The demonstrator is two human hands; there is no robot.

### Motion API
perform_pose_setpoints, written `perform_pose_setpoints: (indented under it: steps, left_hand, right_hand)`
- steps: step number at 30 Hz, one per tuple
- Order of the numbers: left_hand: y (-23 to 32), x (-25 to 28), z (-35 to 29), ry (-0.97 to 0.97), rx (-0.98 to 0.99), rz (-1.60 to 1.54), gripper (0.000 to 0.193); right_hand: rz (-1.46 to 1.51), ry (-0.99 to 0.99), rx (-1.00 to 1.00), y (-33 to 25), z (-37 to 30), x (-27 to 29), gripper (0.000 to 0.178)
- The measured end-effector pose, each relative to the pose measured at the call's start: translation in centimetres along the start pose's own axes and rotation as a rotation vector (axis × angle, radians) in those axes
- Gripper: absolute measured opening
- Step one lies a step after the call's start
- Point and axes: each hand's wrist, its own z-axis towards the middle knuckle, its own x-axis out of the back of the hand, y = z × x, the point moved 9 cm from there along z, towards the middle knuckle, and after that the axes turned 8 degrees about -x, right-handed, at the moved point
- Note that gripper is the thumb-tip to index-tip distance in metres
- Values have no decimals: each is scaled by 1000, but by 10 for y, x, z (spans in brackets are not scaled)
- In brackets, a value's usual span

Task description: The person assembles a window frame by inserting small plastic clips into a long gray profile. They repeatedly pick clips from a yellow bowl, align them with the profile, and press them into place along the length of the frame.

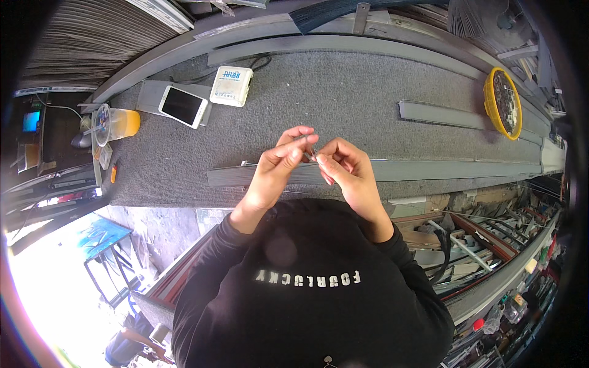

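Note:
My left hand [277,164] and my right hand [351,173] meet above the grey carpeted bench, their fingers closed in a pinch. Between the fingertips is a small, thin, shiny piece [313,151], too small to name. Thumb and forefinger of the right hand press together at its lower end. The left fingertips close around it from the other side. Beneath both hands a long grey strip [442,171] runs along the bench, with a ribbed grey section [228,177] at its left end.
A phone [183,107], a white square box [231,86], a cup of orange drink [126,122] and an orange lighter [113,174] lie to the left. At right, a yellow basket [489,98] of small pieces stands near a grey profile [442,114]. Scrap lengths [472,239] fill the lower right.

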Motion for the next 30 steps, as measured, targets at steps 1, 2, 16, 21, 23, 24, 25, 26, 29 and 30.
perform_pose_setpoints:
  steps: [1,2,16,21,23,24,25,26,29,30]
  left_hand:
    - [5,-1,1,-36,-77,190,24]
    - [12,-3,2,-72,-155,379,24]
    - [21,23,2,116,-189,531,15]
    - [37,36,-1,222,-281,562,10]
    - [42,38,-2,253,-302,619,12]
    - [47,38,-5,273,-345,673,13]
    - [49,37,-8,294,-379,729,13]
    - [51,36,-11,316,-411,785,14]
    - [50,42,-18,383,-465,726,14]
    - [50,47,-19,369,-452,715,14]
  right_hand:
    - [-16,-5,-11,0,0,0,16]
    - [-18,-9,-18,0,-1,2,16]
    - [-106,36,-89,10,-1,9,11]
    - [-113,62,-76,8,-1,14,11]
    - [-138,59,-78,7,-3,12,11]
    - [-133,64,-75,7,-4,10,11]
    - [-127,69,-71,6,-5,8,10]
    - [-131,83,-90,9,-7,7,10]
    - [-52,65,-76,14,-9,-3,9]
    - [-79,77,-90,19,-10,-5,10]
